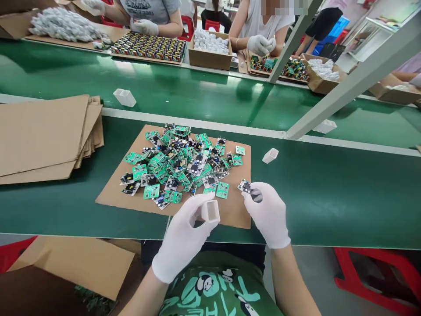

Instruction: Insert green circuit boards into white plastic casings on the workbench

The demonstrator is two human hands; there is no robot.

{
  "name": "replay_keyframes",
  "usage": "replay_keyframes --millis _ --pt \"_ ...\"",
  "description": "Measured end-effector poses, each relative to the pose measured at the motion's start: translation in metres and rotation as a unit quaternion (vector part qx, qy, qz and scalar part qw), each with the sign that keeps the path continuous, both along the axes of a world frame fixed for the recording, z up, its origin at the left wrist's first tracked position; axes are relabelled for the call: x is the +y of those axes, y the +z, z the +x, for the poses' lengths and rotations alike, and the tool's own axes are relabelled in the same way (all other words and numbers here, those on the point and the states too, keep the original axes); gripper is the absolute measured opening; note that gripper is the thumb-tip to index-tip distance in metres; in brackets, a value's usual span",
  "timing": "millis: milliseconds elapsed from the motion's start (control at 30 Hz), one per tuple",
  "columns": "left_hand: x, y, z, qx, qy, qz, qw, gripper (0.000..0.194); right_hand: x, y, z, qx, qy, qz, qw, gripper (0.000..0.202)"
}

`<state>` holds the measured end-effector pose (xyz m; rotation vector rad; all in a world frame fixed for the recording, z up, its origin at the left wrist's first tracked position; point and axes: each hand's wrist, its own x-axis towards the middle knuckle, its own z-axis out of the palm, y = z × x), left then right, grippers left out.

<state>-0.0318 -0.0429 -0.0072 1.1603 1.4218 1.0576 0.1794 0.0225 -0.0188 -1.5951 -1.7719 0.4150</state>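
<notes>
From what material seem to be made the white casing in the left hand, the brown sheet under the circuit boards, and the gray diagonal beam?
The casing looks like hard plastic: thin, straight walls, smooth satin white. The sheet is probably cardboard: matt brown, with plainly cut edges. The beam may be painted or coated metal, being straight, smooth and evenly gray.

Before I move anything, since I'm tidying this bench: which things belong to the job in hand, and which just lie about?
Job, by the look:
white casing in left hand; circuit board in right hand; board pile; loose casing.

Probably lying about:
stacked cardboard; red stool.
</notes>
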Motion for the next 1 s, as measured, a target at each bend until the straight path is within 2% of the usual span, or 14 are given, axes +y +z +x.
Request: replay_keyframes --millis 100,200,333,567,733,1000 --pt "-0.001 -0.006 -0.002 0.046 -0.024 0.048 0.998 0.042 -0.014 0.024 0.001 0.07 0.098 0.019 0.993 0.017" --pt "0.0 -0.005 -0.002 0.066 -0.054 0.087 0.993 0.042 -0.026 0.048 -0.001 0.063 0.203 0.079 0.974 0.027" --pt "0.003 0.003 0.001 0.084 -0.071 0.114 0.987 0.036 -0.033 0.066 -0.007 0.028 0.26 0.119 0.958 0.029" --pt "0.002 0.011 0.002 0.15 -0.088 0.161 0.971 0.037 -0.033 0.072 -0.007 -0.066 0.292 0.117 0.947 0.019" --pt "0.002 0.012 0.001 0.165 -0.09 0.185 0.964 0.04 -0.031 0.076 -0.004 -0.155 0.333 0.103 0.924 0.017" --pt "0.004 0.012 0.002 0.155 -0.097 0.179 0.967 0.041 -0.029 0.079 -0.005 -0.192 0.381 0.057 0.903 0.014"
